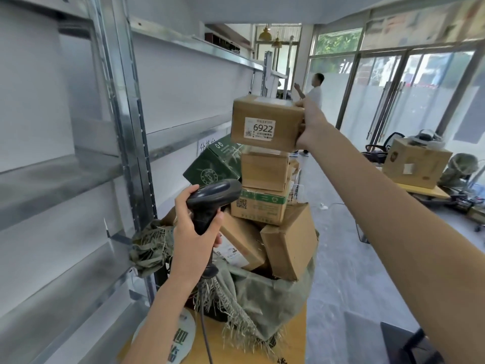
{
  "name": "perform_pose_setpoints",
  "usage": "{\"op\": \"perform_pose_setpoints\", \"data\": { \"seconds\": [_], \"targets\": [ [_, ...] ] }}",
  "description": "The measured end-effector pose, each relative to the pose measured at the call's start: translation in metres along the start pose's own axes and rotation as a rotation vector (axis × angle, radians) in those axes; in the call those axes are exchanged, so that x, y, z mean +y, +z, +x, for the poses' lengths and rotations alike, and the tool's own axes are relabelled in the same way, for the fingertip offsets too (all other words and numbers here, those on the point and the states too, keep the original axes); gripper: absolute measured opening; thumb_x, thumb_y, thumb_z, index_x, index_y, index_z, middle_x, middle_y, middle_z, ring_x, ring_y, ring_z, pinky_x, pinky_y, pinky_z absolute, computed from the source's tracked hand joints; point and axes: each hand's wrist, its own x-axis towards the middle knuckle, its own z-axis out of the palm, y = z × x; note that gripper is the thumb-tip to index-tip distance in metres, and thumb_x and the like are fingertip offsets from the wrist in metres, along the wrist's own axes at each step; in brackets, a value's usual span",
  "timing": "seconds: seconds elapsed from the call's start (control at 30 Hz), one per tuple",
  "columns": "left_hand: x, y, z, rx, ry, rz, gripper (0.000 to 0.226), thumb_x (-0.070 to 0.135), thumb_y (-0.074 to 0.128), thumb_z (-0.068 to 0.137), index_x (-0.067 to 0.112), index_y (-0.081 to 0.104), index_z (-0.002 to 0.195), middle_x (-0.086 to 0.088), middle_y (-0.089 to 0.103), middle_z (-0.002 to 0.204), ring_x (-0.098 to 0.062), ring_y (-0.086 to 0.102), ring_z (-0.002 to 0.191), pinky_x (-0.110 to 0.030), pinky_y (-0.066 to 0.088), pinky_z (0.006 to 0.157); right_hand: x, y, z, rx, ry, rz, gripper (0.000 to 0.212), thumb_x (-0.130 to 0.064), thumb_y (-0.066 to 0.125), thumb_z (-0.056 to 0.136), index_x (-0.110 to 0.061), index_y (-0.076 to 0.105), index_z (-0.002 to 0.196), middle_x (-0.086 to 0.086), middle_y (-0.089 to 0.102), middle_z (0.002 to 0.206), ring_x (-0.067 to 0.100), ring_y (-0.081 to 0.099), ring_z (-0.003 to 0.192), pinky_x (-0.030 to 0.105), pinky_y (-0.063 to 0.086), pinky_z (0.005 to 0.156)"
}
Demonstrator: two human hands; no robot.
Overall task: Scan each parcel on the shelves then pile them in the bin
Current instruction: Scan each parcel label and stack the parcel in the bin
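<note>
Metal shelves fill the left side, their boards bare in this view. Just right of them, near the middle, the left hand is clenched round the handle of a dark scanner, whose head points right and up toward the parcels. Its cable hangs down past the wrist to the near edge.

Right of the scanner stands the bin, lined with a frayed green sack and set on a wooden board. Parcels are heaped in it: a brown box tilted at the near right, another flat brown one with a label beside it, and above them a box with a green band. On that sits a plain brown box, and a dark green box leans to its left, against the shelves.

Topmost is the parcel with a white label reading 6922. The right hand grasps its right end, thumb on top and fingers under, arm stretched out from the near right. The parcel is just above the plain brown box; whether it touches it cannot be told.

Far behind, a person in white stands by the glass doors. At far right a large carton rests on a table.
</note>
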Motion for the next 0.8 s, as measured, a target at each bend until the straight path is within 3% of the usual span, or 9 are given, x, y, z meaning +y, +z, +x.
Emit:
{"op": "perform_pose_setpoints", "data": {
  "seconds": [0.1,0.2,0.27,0.37,0.47,0.63,0.8],
  "targets": [
    [0.000,-0.005,0.002,0.002,0.015,0.028,0.064,0.007,0.071,0.094,0.058,0.043,0.123,0.006,0.068,0.097,-0.023,0.063,0.055,-0.032,0.060,0.059,0.008,0.023,0.020,0.014,0.048,-0.013,0.021,-0.027,0.051,0.094,-0.018,0.039,0.079,0.002,0.055,0.083,0.023,0.060,0.085,0.046,0.048,0.100],
    [-0.002,-0.011,0.004,0.013,0.020,0.040,0.067,0.007,0.071,0.094,0.062,0.043,0.121,0.001,0.068,0.098,-0.021,0.063,0.054,-0.027,0.058,0.058,0.016,0.035,0.038,0.021,0.069,-0.025,0.017,-0.029,0.049,0.096,-0.018,0.041,0.085,0.004,0.056,0.097,0.024,0.060,0.102,0.048,0.045,0.105],
    [-0.003,-0.016,0.007,0.023,0.014,0.044,0.069,0.006,0.070,0.094,0.064,0.043,0.119,-0.007,0.067,0.105,-0.021,0.063,0.053,-0.026,0.057,0.058,0.020,0.039,0.049,0.028,0.058,-0.020,0.018,-0.027,0.049,0.097,-0.018,0.041,0.084,0.004,0.054,0.092,0.024,0.057,0.097,0.047,0.047,0.103],
    [-0.004,-0.018,0.011,0.029,0.012,0.045,0.070,0.005,0.070,0.094,0.064,0.042,0.119,-0.015,0.066,0.107,-0.021,0.063,0.052,-0.024,0.057,0.059,0.020,0.041,0.059,0.043,0.028,-0.029,0.017,-0.025,0.049,0.097,-0.018,0.042,0.083,0.003,0.050,0.083,0.022,0.053,0.083,0.043,0.050,0.096],
    [-0.005,-0.018,0.015,0.023,0.013,0.049,0.069,0.005,0.069,0.094,0.063,0.042,0.121,-0.012,0.068,0.104,-0.018,0.062,0.050,-0.021,0.056,0.057,0.019,0.043,0.069,0.072,-0.026,-0.069,0.008,-0.023,0.050,0.095,-0.018,0.044,0.094,0.003,0.047,0.085,0.021,0.049,0.087,0.039,0.048,0.091],
    [-0.008,-0.015,0.021,0.008,0.014,0.059,0.068,0.007,0.071,0.094,0.062,0.042,0.121,-0.004,0.069,0.100,-0.018,0.063,0.051,-0.024,0.055,0.056,0.017,0.046,0.079,0.086,-0.109,-0.155,0.015,-0.024,0.051,0.095,-0.018,0.046,0.082,0.001,0.042,0.076,0.016,0.044,0.071,0.032,0.042,0.072],
    [-0.014,-0.015,0.022,0.004,0.010,0.075,0.067,0.008,0.071,0.094,0.060,0.042,0.124,-0.001,0.068,0.099,-0.021,0.064,0.052,-0.024,0.056,0.057,0.021,0.048,0.087,0.118,-0.139,-0.242,0.017,-0.024,0.052,0.094,-0.017,0.044,0.081,0.002,0.043,0.077,0.016,0.043,0.069,0.029,0.038,0.058]
  ]
}}
